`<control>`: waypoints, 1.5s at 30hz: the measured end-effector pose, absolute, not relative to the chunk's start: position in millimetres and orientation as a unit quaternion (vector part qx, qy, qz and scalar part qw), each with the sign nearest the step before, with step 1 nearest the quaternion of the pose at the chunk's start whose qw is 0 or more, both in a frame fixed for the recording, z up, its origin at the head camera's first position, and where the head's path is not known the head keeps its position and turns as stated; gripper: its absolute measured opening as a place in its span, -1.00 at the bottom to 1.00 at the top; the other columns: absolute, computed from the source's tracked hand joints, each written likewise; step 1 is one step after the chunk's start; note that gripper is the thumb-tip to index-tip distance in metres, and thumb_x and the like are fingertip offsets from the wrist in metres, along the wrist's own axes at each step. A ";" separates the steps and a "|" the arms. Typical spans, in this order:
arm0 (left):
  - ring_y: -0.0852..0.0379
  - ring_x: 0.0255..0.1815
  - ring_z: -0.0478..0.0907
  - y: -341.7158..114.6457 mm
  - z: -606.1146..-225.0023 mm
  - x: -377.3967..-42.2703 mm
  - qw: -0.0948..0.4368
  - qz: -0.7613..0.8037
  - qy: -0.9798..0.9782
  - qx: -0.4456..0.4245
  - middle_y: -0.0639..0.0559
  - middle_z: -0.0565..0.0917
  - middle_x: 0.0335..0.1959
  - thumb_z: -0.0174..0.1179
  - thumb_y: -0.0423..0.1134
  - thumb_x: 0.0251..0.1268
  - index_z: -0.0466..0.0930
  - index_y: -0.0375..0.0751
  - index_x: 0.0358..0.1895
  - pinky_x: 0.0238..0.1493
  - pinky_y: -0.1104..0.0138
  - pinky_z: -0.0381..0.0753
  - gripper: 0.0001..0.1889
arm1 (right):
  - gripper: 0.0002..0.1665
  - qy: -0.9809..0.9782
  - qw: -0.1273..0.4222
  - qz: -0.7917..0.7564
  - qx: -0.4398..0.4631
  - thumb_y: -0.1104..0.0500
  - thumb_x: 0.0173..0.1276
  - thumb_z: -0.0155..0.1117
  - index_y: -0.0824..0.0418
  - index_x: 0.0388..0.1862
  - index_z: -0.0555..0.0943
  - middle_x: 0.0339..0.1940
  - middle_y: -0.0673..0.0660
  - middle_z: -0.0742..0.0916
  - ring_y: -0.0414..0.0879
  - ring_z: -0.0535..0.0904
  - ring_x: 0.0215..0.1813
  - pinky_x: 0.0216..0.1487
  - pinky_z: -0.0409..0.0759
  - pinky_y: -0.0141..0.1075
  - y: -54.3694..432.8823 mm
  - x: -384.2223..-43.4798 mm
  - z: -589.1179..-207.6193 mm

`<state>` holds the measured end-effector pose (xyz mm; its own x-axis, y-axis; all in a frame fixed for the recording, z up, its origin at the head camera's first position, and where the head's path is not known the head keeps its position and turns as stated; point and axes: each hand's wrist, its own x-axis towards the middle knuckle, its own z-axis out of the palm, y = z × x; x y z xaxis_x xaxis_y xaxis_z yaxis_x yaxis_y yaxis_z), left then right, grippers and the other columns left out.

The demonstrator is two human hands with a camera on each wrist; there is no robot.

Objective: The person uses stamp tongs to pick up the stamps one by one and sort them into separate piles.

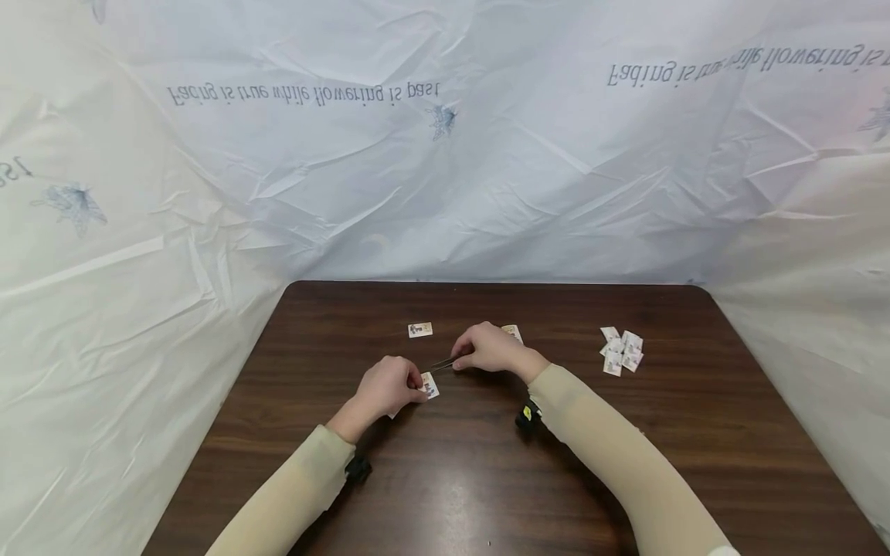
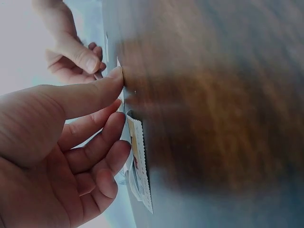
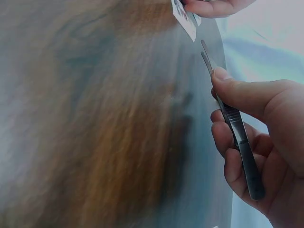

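My left hand [image 1: 388, 384] pinches a small printed stamp [image 1: 430, 385] between thumb and fingertips, just above or at the table. Another stamp [image 2: 141, 166], with a toothed white edge and a curled side, lies beneath that hand's lower fingers in the left wrist view. My right hand [image 1: 490, 347] holds slim metal tweezers [image 3: 240, 135] between thumb and fingers. Their tips are slightly apart with nothing between them, pointing at the pinched stamp; in the right wrist view a small gap separates the two.
On the dark wooden table [image 1: 459, 463], one stamp [image 1: 420, 330] lies toward the back and another [image 1: 513, 332] sits behind my right hand. A loose cluster of several stamps [image 1: 621, 350] is at the right. White printed sheeting [image 1: 445, 193] hangs behind the table and along its sides.
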<state>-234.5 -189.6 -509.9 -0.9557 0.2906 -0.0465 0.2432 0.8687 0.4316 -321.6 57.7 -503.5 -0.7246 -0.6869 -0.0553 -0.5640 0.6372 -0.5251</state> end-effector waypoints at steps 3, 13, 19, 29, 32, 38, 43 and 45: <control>0.29 -0.53 0.52 -189.6 -510.3 -235.8 0.057 0.215 0.965 0.139 0.34 0.66 -0.51 0.67 -0.06 0.12 0.75 0.12 -0.47 -0.39 0.23 0.59 -0.78 | -0.83 0.897 0.131 -0.230 -0.354 -0.02 0.42 0.56 -0.05 -0.07 0.85 -0.18 -0.20 0.81 -0.28 0.69 -0.14 0.02 0.66 -0.19 51.1 -325.0 -502.3; 0.30 -0.53 0.53 -190.1 -512.5 -237.8 0.062 0.223 0.962 0.143 0.33 0.66 -0.51 0.65 -0.08 0.15 0.77 0.09 -0.44 -0.38 0.25 0.59 -0.80 | -0.86 0.894 0.158 -0.207 -0.363 -0.05 0.41 0.58 -0.12 -0.10 0.85 -0.21 -0.25 0.79 -0.31 0.66 -0.17 0.01 0.64 -0.20 40.2 -328.1 -499.2; 0.30 -0.53 0.52 -191.3 -514.0 -238.1 0.065 0.220 0.963 0.142 0.34 0.65 -0.52 0.65 -0.07 0.15 0.77 0.08 -0.42 -0.38 0.25 0.59 -0.80 | -0.88 0.889 0.171 -0.206 -0.371 -0.03 0.42 0.56 -0.10 -0.11 0.85 -0.24 -0.24 0.78 -0.31 0.66 -0.19 0.00 0.64 -0.20 38.3 -329.9 -497.2; 0.28 -0.52 0.53 -190.1 -512.3 -238.0 0.070 0.219 0.963 0.141 0.31 0.66 -0.51 0.66 -0.10 0.14 0.76 0.06 -0.42 -0.38 0.25 0.59 -0.80 | -0.91 0.879 0.183 -0.219 -0.383 0.01 0.43 0.56 -0.05 -0.14 0.85 -0.31 -0.24 0.78 -0.31 0.66 -0.23 -0.03 0.64 -0.22 37.9 -333.1 -497.7; 0.27 -0.52 0.53 -190.3 -512.1 -238.2 0.074 0.220 0.963 0.136 0.30 0.66 -0.50 0.65 -0.09 0.15 0.76 0.07 -0.42 -0.37 0.23 0.59 -0.80 | -0.90 0.875 0.186 -0.229 -0.384 0.02 0.44 0.55 -0.03 -0.14 0.85 -0.33 -0.22 0.78 -0.29 0.66 -0.26 -0.06 0.64 -0.23 37.9 -333.8 -499.5; 0.27 -0.51 0.53 -191.5 -510.7 -237.1 0.077 0.220 0.964 0.131 0.29 0.66 -0.50 0.65 -0.09 0.16 0.78 0.05 -0.39 -0.37 0.24 0.59 -0.81 | -0.86 0.870 0.191 -0.239 -0.387 0.03 0.45 0.54 0.03 -0.11 0.85 -0.34 -0.20 0.78 -0.29 0.66 -0.29 -0.09 0.63 -0.26 38.3 -336.8 -502.2; 0.23 -0.51 0.53 -190.3 -506.5 -235.4 0.084 0.225 0.962 0.127 0.25 0.64 -0.49 0.64 -0.11 0.18 0.81 0.00 -0.33 -0.38 0.23 0.57 -0.83 | -0.82 0.865 0.200 -0.243 -0.391 0.05 0.46 0.53 0.09 -0.06 0.85 -0.32 -0.17 0.79 -0.28 0.65 -0.28 -0.10 0.63 -0.27 38.8 -337.8 -500.2; 0.23 -0.50 0.53 -189.6 -505.8 -235.9 0.085 0.222 0.963 0.126 0.26 0.64 -0.48 0.64 -0.11 0.19 0.82 0.01 -0.32 -0.38 0.24 0.57 -0.83 | -0.80 0.863 0.207 -0.247 -0.388 0.05 0.47 0.51 0.10 -0.03 0.85 -0.31 -0.16 0.80 -0.28 0.66 -0.27 -0.09 0.63 -0.27 39.6 -338.4 -500.4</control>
